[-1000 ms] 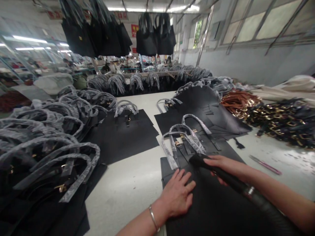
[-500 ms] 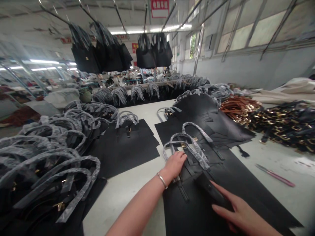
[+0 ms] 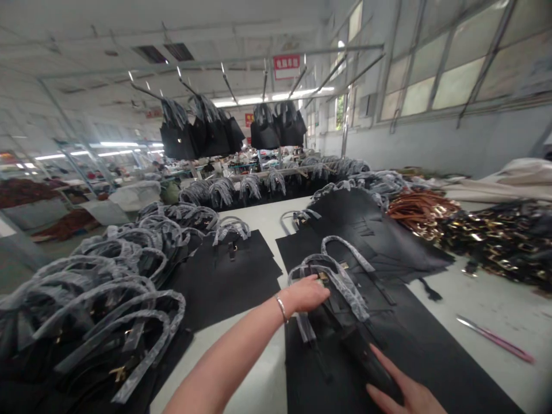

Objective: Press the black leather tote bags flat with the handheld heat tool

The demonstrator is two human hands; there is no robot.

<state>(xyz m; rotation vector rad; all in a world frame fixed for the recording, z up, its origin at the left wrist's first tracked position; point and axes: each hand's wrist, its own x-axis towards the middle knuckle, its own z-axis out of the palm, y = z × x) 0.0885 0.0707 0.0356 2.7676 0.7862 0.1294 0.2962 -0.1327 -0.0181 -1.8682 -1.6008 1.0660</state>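
Observation:
My left hand (image 3: 308, 294) reaches over a black leather bag panel (image 3: 435, 351), its fingers closed beside a gold clasp (image 3: 322, 277). What lies under those fingertips is hidden. Plastic-wrapped handles (image 3: 351, 293) arch around the clasp, and their black ends rest on the panel. Lower down, my right hand (image 3: 403, 388) grips a dark, oblong black object (image 3: 366, 356) between thumb and fingers; its exact kind is unclear. The object is over the panel, just below the handles.
Bags with wrapped handles (image 3: 142, 305) are heaped at left, beside another black panel (image 3: 233, 287). At right lie pink-handled tweezers (image 3: 495, 339), black straps with gold buckles (image 3: 504, 241) and brown straps (image 3: 420, 210). Finished bags (image 3: 278, 127) hang from a rack ahead.
My left hand has shifted slightly onto the clasp area. The right hand has moved a little down and left, still gripping the black object. The view has tilted upward.

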